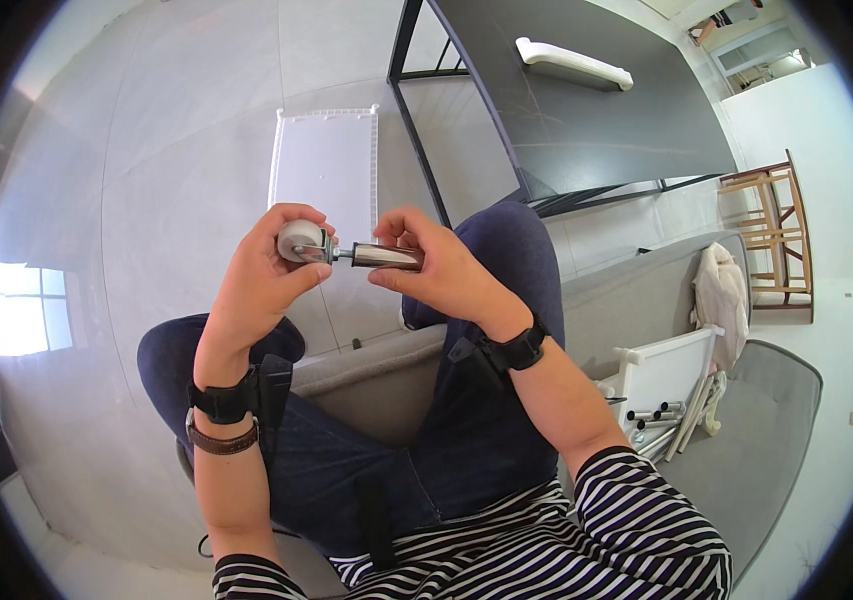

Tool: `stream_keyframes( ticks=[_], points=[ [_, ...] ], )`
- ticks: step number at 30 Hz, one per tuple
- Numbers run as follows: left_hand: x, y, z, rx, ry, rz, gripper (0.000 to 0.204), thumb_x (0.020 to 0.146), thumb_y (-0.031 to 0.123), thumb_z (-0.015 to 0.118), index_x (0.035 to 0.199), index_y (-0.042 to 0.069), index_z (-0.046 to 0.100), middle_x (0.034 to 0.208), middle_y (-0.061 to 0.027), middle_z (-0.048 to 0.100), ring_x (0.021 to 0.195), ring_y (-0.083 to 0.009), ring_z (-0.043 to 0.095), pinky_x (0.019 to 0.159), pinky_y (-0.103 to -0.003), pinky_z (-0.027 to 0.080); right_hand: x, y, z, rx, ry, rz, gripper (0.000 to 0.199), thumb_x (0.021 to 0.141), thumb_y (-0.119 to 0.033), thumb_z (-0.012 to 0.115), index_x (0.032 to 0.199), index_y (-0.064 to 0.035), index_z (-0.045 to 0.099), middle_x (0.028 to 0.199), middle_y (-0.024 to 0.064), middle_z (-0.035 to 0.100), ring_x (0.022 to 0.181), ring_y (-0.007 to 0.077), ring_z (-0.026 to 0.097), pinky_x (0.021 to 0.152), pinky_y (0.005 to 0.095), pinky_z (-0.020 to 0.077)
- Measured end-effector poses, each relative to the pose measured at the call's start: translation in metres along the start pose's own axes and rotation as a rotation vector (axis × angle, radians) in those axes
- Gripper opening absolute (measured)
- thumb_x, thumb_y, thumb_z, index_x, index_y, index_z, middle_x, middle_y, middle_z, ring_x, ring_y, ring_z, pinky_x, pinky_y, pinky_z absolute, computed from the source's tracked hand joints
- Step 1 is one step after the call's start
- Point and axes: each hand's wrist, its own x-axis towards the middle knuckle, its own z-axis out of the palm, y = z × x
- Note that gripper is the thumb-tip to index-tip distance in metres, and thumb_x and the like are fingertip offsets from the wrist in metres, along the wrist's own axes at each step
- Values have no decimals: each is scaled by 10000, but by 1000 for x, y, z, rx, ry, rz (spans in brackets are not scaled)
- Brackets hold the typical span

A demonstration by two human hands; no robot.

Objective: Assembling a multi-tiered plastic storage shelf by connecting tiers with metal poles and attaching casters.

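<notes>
Between the fingers of my left hand is a caster wheel with a pale wheel and a metal bracket. Its threaded stem points right, toward a short shiny metal tube. Fingers and thumb of my right hand are wrapped round that tube. Stem and tube are in line and meet end to end; how far the stem sits inside the tube cannot be made out. Both hands are above the floor in front of my knees.
A white rectangular shelf panel lies on the floor ahead. On the dark table at the right rests a white curved bar. Beside me on the grey sofa are another white panel, several metal tubes and a pale cloth bag.
</notes>
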Motion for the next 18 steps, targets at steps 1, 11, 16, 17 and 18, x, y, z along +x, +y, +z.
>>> stream_keyframes(
  ticks=[1, 11, 16, 17, 18],
  points=[
    [-1, 1, 0, 10, -6, -3, 379, 754, -99, 586, 1100, 20, 487, 1013, -60, 555, 942, -110, 530, 833, -247, 448, 2, -4, -3, 2, -2, 0, 335, 842, -217, 656, 1095, -17, 566, 875, 28, 563, 711, 63, 481, 638, 228, 427],
    [-1, 4, -5, -6, 28, -6, 412, 731, -77, 635, 1103, 28, 492, 1036, -70, 571, 971, -128, 549, 865, -245, 449, 3, -5, -9, 185, -117, 161, 623, 810, -191, 692, 1343, -99, 384, 979, 41, 519, 744, 82, 481, 643, 227, 425],
    [-1, 2, -6, -15, 36, 12, 422, 731, -75, 638, 1114, 27, 493, 1040, -73, 573, 983, -135, 551, 876, -251, 445, 2, -9, -3, 103, -12, 51, 610, 836, -122, 658, 1370, -117, 363, 967, 28, 558, 721, 62, 479, 623, 206, 431],
    [-1, 2, -6, -16, 35, 12, 422, 731, -75, 638, 1114, 27, 493, 1040, -73, 573, 983, -135, 551, 876, -251, 445, 1, -6, -5, 127, -40, 85, 634, 833, -137, 664, 1380, -109, 344, 948, 39, 567, 721, 76, 490, 633, 220, 436],
    [-1, 2, -7, -15, 39, 9, 424, 733, -73, 638, 1118, 27, 492, 1042, -74, 573, 986, -136, 551, 878, -253, 444, 2, -4, -7, 151, -68, 118, 659, 830, -151, 670, 1389, -101, 324, 929, 49, 576, 720, 90, 502, 644, 234, 442]
  ],
)
